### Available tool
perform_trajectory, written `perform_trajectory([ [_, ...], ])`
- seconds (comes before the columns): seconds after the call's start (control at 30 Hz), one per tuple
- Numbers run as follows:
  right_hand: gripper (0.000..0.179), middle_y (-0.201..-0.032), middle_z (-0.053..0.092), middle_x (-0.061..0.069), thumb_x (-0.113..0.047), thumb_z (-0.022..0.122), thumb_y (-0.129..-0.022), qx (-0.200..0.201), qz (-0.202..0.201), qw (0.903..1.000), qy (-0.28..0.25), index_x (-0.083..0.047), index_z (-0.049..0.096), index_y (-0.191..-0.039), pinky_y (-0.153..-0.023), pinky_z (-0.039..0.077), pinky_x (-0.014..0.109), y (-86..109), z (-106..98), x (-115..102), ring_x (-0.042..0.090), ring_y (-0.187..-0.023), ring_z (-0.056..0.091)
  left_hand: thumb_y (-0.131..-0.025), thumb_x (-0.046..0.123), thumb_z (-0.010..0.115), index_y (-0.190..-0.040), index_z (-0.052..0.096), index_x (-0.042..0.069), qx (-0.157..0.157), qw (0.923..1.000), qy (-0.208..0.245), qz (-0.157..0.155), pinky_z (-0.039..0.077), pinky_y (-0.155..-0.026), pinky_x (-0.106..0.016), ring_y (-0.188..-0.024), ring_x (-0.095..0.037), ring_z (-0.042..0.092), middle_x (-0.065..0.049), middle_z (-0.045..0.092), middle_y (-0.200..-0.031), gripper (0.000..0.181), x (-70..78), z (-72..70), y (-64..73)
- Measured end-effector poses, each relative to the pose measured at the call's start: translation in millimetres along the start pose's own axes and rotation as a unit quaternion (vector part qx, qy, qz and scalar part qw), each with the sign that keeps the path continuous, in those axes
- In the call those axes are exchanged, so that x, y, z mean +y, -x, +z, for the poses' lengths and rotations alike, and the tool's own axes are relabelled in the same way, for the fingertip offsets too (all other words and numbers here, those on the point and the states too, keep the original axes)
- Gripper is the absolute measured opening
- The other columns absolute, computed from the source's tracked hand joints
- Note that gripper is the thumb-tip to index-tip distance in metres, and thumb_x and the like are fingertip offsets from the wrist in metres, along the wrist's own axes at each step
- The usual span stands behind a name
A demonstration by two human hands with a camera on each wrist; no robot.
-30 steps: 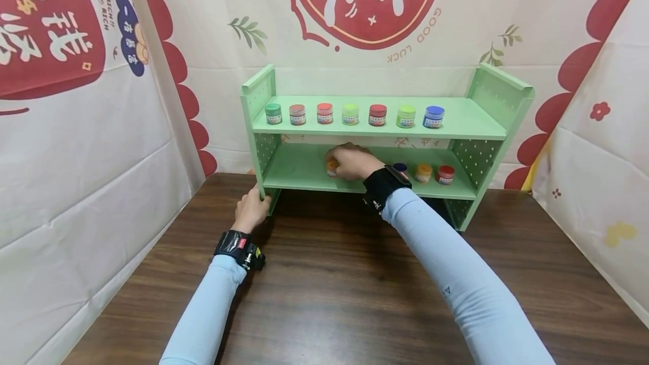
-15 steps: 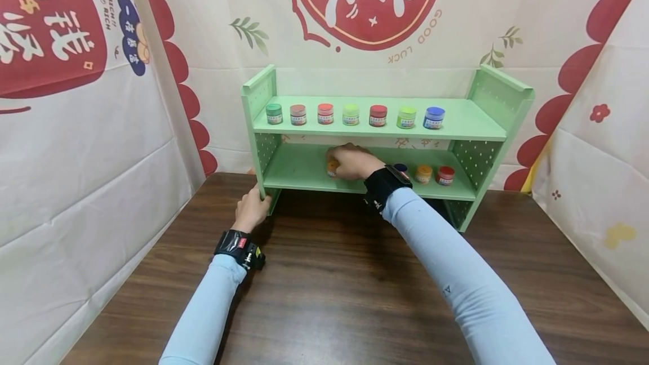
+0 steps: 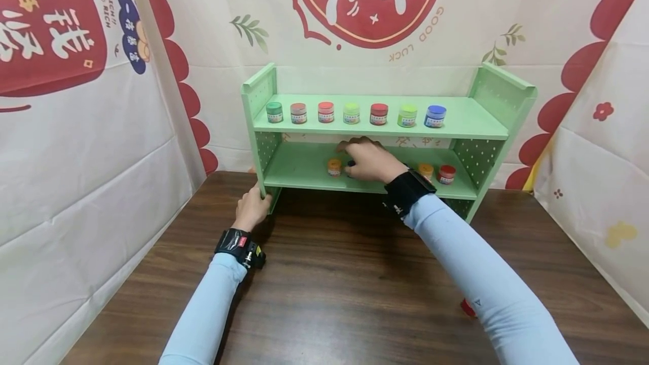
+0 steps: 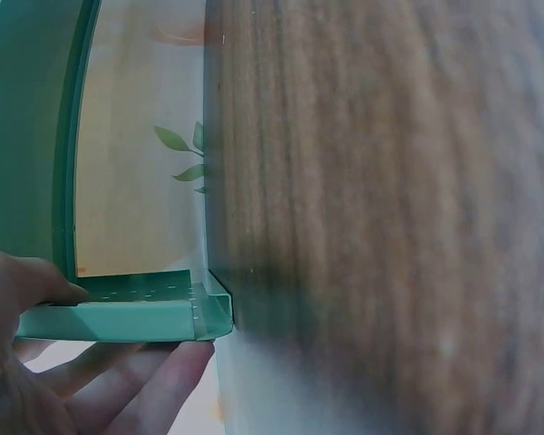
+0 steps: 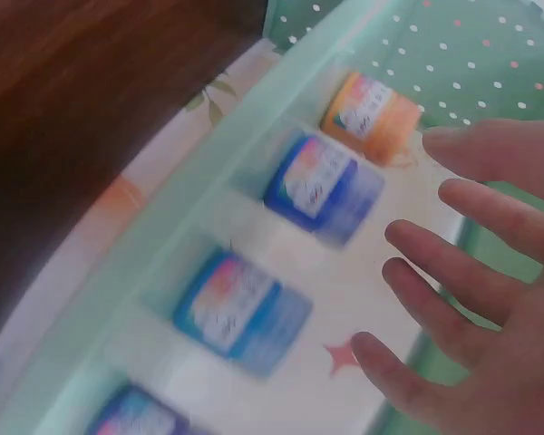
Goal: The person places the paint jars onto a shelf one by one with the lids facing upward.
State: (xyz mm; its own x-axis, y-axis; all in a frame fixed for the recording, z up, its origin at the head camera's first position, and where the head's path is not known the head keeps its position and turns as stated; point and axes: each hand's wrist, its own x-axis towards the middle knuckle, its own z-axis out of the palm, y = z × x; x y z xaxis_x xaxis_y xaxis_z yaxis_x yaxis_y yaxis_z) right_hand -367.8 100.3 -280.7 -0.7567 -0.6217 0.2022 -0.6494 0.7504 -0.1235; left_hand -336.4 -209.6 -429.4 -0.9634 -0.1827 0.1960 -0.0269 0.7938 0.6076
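My left hand (image 3: 252, 209) grips the lower left side panel of the green shelf unit (image 3: 299, 165). In the left wrist view, the thumb and fingers lie on either side of the panel's edge (image 4: 118, 322). My right hand (image 3: 372, 160) is over the lower shelf, just right of a small yellow-orange-lidded jar (image 3: 334, 168). A dark-lidded jar (image 3: 351, 167) shows partly beneath it. In the right wrist view, spread fingers hold nothing beside a row of jars: an orange jar (image 5: 372, 118), a dark blue jar (image 5: 322, 188) and a lighter blue jar (image 5: 243, 313).
The upper shelf bears a row of jars, from a green one (image 3: 274, 112) to a blue one (image 3: 435, 116). On the lower shelf's right are a yellow-orange jar (image 3: 426, 171) and a red jar (image 3: 447, 174). A red object (image 3: 468, 307) shows beside my right forearm on the brown table (image 3: 324, 297).
My right hand has let go of the yellow-orange jar and moved right and slightly up, its fingers opening. A red object now shows beside the right forearm. The left hand has stayed put.
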Motion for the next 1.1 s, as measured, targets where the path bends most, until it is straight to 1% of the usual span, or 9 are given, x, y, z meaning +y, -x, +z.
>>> perform_trajectory([
  [0.1,0.048,-0.124,0.069,0.014,-0.014,0.067,-0.095,0.015,-0.007,0.9998,0.010,-0.008,0.058,-0.142,-0.069,0.045,0.039,12.9,-6,5,0.024,-0.078,0.057,-0.101,0.027,0.052,-0.116,0.053,0.017,-0.002,1.0000,0.001,0.000,0.041,-0.061,-0.041,-0.077,-0.032,0.057,-0.008,0.050,-0.077,0.018,1.1,-0.1,-0.6],
  [0.23,0.047,-0.127,0.067,0.016,-0.018,0.072,-0.095,0.050,-0.023,0.9979,0.035,-0.010,0.059,-0.139,-0.081,0.054,0.046,36.1,-13,8,0.028,-0.096,0.064,-0.101,0.026,0.053,-0.108,0.053,0.015,0.000,1.0000,0.001,-0.001,0.040,-0.060,-0.040,-0.076,-0.032,0.056,-0.007,0.047,-0.074,0.013,2.8,-1.6,-0.9],
  [0.4,0.036,-0.125,0.066,0.014,-0.016,0.074,-0.093,0.122,-0.069,0.9889,0.048,-0.011,0.067,-0.128,-0.087,0.052,0.051,70.8,-13,16,0.034,-0.111,0.062,-0.101,0.027,0.053,-0.108,0.052,0.016,-0.001,1.0000,0.000,-0.003,0.041,-0.062,-0.041,-0.078,-0.033,0.056,-0.007,0.047,-0.075,0.013,4.1,-1.9,-1.0],
  [0.53,0.023,-0.111,0.069,0.010,-0.011,0.074,-0.091,0.169,-0.100,0.9794,0.046,-0.011,0.072,-0.114,-0.079,0.048,0.046,99.2,-8,25,0.029,-0.100,0.061,-0.101,0.027,0.053,-0.114,0.053,0.016,-0.001,1.0000,0.000,-0.002,0.041,-0.063,-0.042,-0.078,-0.033,0.056,-0.007,0.048,-0.076,0.017,4.3,-1.6,1.0],
  [0.63,0.014,-0.096,0.070,0.002,-0.009,0.073,-0.091,0.172,-0.097,0.9796,0.036,-0.013,0.074,-0.104,-0.074,0.047,0.039,120.4,-5,31,0.019,-0.088,0.059,-0.101,0.027,0.053,-0.119,0.053,0.016,-0.001,1.0000,-0.002,-0.002,0.041,-0.062,-0.041,-0.078,-0.033,0.056,-0.008,0.048,-0.076,0.021,3.5,-1.0,2.3],
  [0.8,0.005,-0.079,0.062,-0.011,-0.015,0.076,-0.092,0.108,-0.067,0.9918,0.012,-0.018,0.073,-0.094,-0.066,0.044,0.028,155.1,2,42,0.006,-0.073,0.053,-0.101,0.027,0.053,-0.120,0.053,0.017,-0.003,1.0000,-0.002,0.000,0.042,-0.063,-0.043,-0.080,-0.033,0.057,-0.009,0.052,-0.079,0.022,2.8,0.1,3.0],
  [0.93,0.007,-0.076,0.060,-0.016,-0.021,0.077,-0.092,0.007,-0.028,0.9985,-0.046,-0.022,0.072,-0.096,-0.063,0.043,0.023,178.4,6,56,0.000,-0.068,0.051,-0.101,0.027,0.054,-0.115,0.053,0.016,0.001,1.0000,-0.003,0.000,0.043,-0.065,-0.045,-0.082,-0.034,0.058,-0.010,0.053,-0.081,0.018,2.7,-1.1,2.0],
  [1.0,0.015,-0.079,0.062,-0.014,-0.023,0.079,-0.090,-0.065,0.001,0.9934,-0.095,-0.021,0.072,-0.102,-0.064,0.045,0.023,190.1,8,65,0.001,-0.071,0.054,-0.101,0.027,0.054,-0.113,0.053,0.015,0.002,1.0000,-0.004,0.000,0.044,-0.066,-0.045,-0.082,-0.035,0.058,-0.010,0.053,-0.080,0.017,2.3,-1.3,1.4],
  [1.1,0.033,-0.091,0.067,-0.003,-0.021,0.083,-0.085,-0.185,0.057,0.9653,-0.176,-0.014,0.070,-0.115,-0.069,0.049,0.027,206.5,11,76,0.009,-0.082,0.059,-0.101,0.027,0.054,-0.112,0.052,0.015,0.002,1.0000,-0.006,0.003,0.044,-0.066,-0.045,-0.083,-0.035,0.058,-0.010,0.054,-0.081,0.016,1.8,-1.2,1.2],
])
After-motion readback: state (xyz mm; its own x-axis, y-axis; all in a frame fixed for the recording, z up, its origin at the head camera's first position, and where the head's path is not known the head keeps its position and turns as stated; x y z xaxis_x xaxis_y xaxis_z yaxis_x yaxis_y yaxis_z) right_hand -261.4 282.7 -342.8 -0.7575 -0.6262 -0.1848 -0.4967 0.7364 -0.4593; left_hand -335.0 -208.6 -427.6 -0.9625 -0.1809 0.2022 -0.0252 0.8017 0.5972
